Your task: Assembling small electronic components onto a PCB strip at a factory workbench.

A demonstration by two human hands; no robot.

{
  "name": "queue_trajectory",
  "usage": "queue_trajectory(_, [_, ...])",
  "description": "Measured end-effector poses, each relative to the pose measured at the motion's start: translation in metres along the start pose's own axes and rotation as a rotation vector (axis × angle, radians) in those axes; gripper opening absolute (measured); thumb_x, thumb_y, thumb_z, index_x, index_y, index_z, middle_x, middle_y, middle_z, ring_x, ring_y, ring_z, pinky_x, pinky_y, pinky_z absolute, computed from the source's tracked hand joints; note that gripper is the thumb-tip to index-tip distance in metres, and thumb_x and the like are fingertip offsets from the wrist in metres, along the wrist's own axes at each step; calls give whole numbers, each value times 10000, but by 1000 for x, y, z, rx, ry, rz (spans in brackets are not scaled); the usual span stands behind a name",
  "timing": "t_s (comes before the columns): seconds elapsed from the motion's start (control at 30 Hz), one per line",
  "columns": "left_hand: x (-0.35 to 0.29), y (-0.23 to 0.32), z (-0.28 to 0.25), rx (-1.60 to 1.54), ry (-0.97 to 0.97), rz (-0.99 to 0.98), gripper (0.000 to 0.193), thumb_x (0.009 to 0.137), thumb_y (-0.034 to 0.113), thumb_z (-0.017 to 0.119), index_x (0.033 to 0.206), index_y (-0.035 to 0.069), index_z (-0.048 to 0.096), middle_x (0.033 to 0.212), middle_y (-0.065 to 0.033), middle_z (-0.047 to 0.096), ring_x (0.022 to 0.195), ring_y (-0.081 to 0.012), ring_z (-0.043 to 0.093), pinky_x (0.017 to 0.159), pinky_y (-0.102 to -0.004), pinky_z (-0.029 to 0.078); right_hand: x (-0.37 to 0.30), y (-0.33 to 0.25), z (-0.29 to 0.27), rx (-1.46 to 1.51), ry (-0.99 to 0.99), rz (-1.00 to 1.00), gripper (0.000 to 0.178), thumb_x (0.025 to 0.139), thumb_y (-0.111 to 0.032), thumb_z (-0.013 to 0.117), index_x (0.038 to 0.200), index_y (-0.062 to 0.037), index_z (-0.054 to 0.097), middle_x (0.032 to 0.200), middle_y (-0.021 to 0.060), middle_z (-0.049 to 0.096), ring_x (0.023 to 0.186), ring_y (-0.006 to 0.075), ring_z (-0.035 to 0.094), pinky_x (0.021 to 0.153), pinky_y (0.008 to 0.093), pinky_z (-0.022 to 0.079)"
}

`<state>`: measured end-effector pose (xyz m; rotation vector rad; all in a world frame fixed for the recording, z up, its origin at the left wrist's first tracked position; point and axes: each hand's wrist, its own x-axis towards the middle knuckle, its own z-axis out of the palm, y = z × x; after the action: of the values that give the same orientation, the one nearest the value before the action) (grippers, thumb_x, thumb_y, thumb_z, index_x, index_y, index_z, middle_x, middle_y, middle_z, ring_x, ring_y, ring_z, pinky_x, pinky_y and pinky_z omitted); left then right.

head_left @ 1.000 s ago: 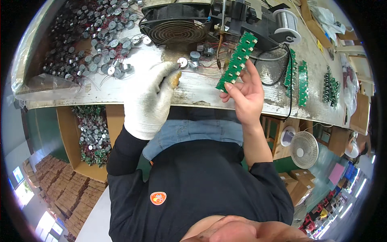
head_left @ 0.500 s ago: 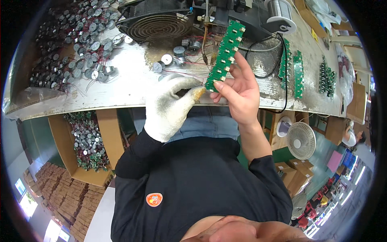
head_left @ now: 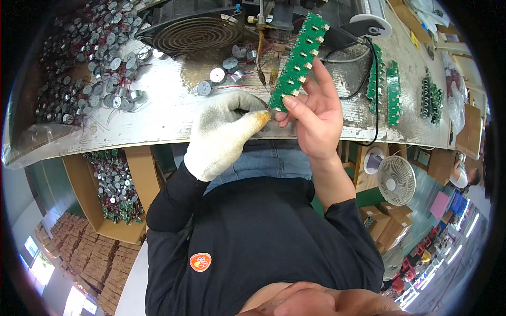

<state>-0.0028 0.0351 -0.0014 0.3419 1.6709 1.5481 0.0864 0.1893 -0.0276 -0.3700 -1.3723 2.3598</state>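
Note:
My bare right hand (head_left: pixel 319 113) grips a long green circuit board (head_left: pixel 299 60) by its lower end, thumb on top and fingers behind. The board is tilted, its top leaning right, with a row of small white connectors along its right edge. My left hand (head_left: pixel 226 129), in a whitish knit glove with a stained thumb, is closed in a pinch at the board's lower left corner. What lies between its fingertips is hidden. Just beyond the gloved hand are small round metal motors (head_left: pixel 217 75) with thin red wires. A brown rod with a blackened tip (head_left: pixel 261 76) hangs left of the board.
Many motors with red wires (head_left: pixel 108 68) are heaped at the table's left. A black fan housing with a round grille (head_left: pixel 197 39) stands at the back, a wire spool (head_left: pixel 371 26) right of it. More green boards (head_left: pixel 393 95) lie at right, beyond a black cable (head_left: pixel 375 105).
The circuit board has shifted slightly up and right with my right hand. My gloved left hand stays in its pinch at the board's lower corner. The whole view has shifted a little.

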Motion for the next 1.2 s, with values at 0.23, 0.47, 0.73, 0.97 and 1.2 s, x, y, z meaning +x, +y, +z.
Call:
queue_trajectory(0.23, [9, -7, -2, -135, 27, 45, 148, 832, 96, 629, 899, -34, 649, 810, -64, 653, 743, -99, 592, 668, -241, 473, 4, -1, 3, 26, -1, -10, 706, 840, 119, 568, 1446, -67, 257, 1160, 184, 555, 725, 190, 652, 546, 257, 532])
queue_trajectory(0.47, [14, -6, -4, -183, 9, 6, 145, 829, 93, 635, 897, -34, 640, 799, -63, 648, 723, -104, 600, 659, -248, 486, 7, -1, 3, 38, 9, -13, 710, 841, 114, 572, 1446, -74, 251, 1158, 188, 556, 722, 196, 652, 542, 260, 536])
queue_trajectory(0.73, [14, 4, -1, -234, 8, -30, 137, 836, 67, 577, 916, -43, 591, 857, -101, 632, 719, -154, 622, 651, -268, 517, 9, -3, 5, 51, -4, -27, 713, 842, 114, 570, 1447, -82, 249, 1168, 194, 553, 724, 201, 656, 543, 263, 542])
queue_trajectory(0.97, [12, -1, 0, -356, -20, -69, 123, 843, 74, 591, 916, -24, 596, 857, -80, 632, 766, -137, 615, 682, -261, 501, 7, 1, 4, 39, 18, -27, 708, 844, 114, 564, 1445, -66, 235, 1178, 197, 550, 740, 198, 656, 558, 266, 545])
queue_trajectory(1.2, [11, -3, 2, -330, 1, -28, 110, 844, 86, 597, 897, -10, 598, 854, -68, 628, 755, -132, 604, 677, -261, 490, 6, 1, 4, 45, 19, -25, 704, 847, 110, 564, 1443, -55, 228, 1209, 213, 544, 745, 196, 656, 562, 262, 544])
